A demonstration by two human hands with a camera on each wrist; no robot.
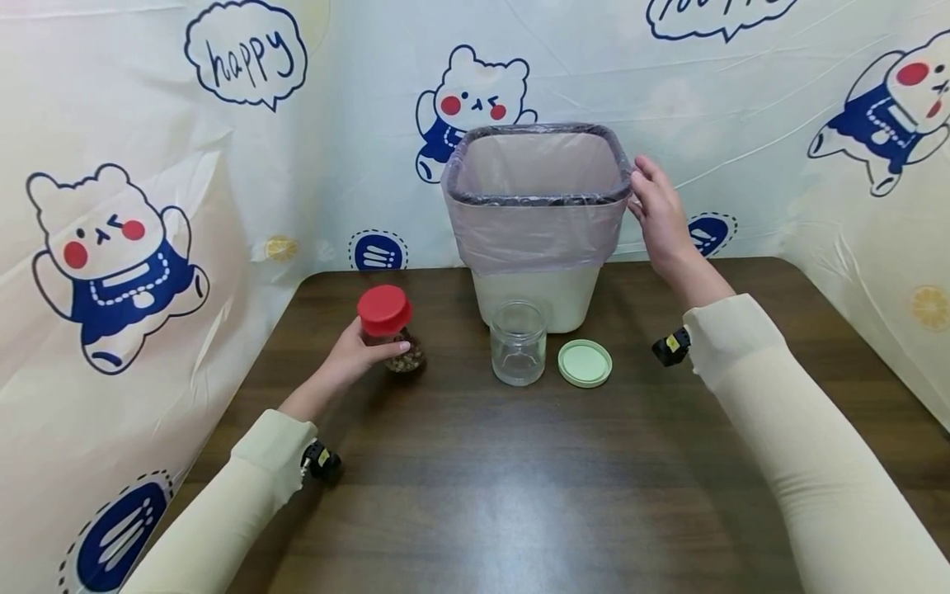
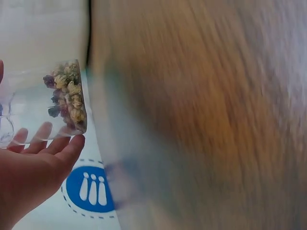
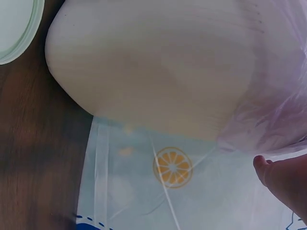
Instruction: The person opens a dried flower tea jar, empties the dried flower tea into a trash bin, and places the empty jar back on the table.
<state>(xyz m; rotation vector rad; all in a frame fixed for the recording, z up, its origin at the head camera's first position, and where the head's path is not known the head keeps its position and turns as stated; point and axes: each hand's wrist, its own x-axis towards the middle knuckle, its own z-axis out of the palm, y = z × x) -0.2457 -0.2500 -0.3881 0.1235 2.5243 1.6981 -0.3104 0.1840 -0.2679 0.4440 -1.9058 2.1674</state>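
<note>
In the head view my left hand (image 1: 355, 353) holds a clear jar with a red lid (image 1: 384, 310), thumb across its front. Dried flower buds (image 2: 69, 93) lie at the bottom of this jar in the left wrist view. My right hand (image 1: 660, 210) is at the right side of the trash bin (image 1: 536, 293), fingers beside its upper rim. A translucent purplish bag (image 1: 534, 235) lines the bin and folds over the rim. Only the thumb side of my right hand shows in the right wrist view, close to the bag.
An uncovered glass jar (image 1: 518, 355) stands in front of the bin. Right of it a pale green lid (image 1: 585, 363) lies on the brown wooden table (image 1: 505, 478). A printed cloth (image 1: 334, 124) with cartoon bears hangs behind and along the sides.
</note>
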